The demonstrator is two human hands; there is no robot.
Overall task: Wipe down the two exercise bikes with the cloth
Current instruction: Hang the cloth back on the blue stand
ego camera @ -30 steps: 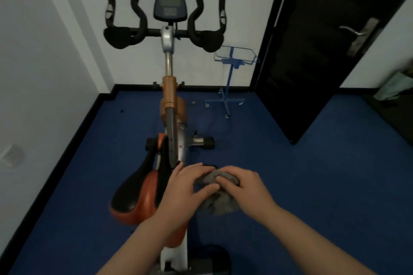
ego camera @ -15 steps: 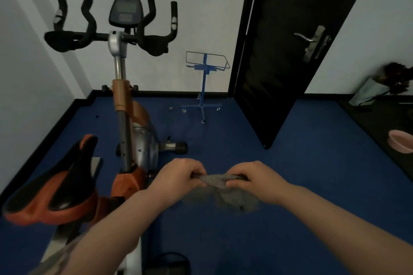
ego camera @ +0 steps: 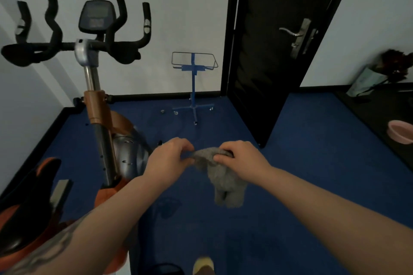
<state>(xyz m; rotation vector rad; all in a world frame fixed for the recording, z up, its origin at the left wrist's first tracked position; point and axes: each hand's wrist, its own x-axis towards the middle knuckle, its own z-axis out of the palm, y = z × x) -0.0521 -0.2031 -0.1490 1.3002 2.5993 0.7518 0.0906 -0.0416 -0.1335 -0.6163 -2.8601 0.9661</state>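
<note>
A grey cloth (ego camera: 223, 176) hangs in front of me over the blue floor. My left hand (ego camera: 167, 158) pinches its left top edge and my right hand (ego camera: 241, 156) grips its right top edge, so most of the cloth droops below the right hand. An orange and black exercise bike (ego camera: 100, 109) stands to the left, with black handlebars and a small console near the white wall. Its black saddle (ego camera: 24, 205) sits at the lower left. Only one bike is in view.
A blue wheeled stand (ego camera: 193, 87) with a wire tray is by the back wall. A black door (ego camera: 274, 51) stands ajar at the right. A pink bowl (ego camera: 401, 131) and a wrapped bouquet (ego camera: 380, 73) lie at the far right. My foot (ego camera: 203, 265) shows at the bottom.
The view has swung right, away from the bike's saddle. Both hands lifted the cloth off the bike area and spread it; it now hangs lower from my right hand.
</note>
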